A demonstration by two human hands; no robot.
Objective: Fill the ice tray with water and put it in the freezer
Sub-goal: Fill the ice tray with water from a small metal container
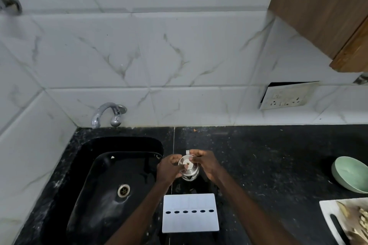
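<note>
A white ice tray [190, 223] with a flat lid and a row of several oval holes lies on the black counter, near the front, right of the sink. Just behind it stands a small steel bottle [190, 173] with a round cap [185, 162]. My left hand [169, 169] grips the bottle from its left side. My right hand [205, 162] has its fingers curled on the cap from the right. A white strap sticks up behind the cap.
A black sink [85, 167] with a steel drain [123, 190] sits to the left, a wall tap [105, 113] above it. A green bowl [350, 175] and a white cutting board [328, 217] with a knife lie at right. A wooden cabinet [326, 10] hangs overhead.
</note>
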